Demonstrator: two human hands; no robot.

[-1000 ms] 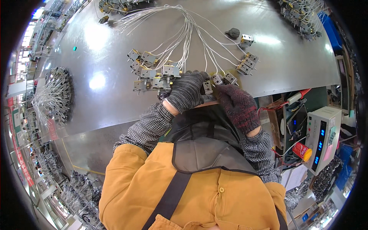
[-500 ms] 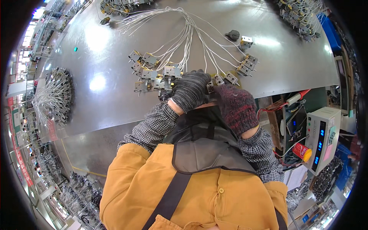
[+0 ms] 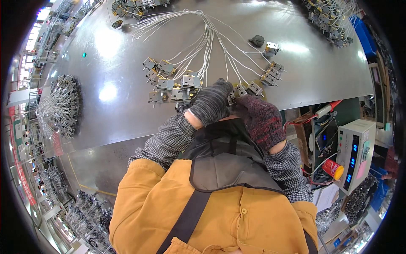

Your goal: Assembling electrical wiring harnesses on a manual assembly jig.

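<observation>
Maroon-gloved, the right hand curls at the near edge of the worktop, below and right of the white wire bundle. Beneath the bundle, the grey-gloved left hand bends over, its fingers just beside a small metal box. Both sets of fingertips are hidden, so I cannot tell whether either pinches anything.

Two tilted boxes sit beyond the right hand, at the bundle's lower right. That edge is close: a nudged box could drop and drag its wire, or the splayed wires could snag the knit. Knuckles bumping the box cluster, lower left of the bundle, might topple its upper boxes.

Left of the bundle, worktop stretches to a fanned heap, leaving sideways room; on its right, a box stack and, farther, a dark lump narrow the path.
</observation>
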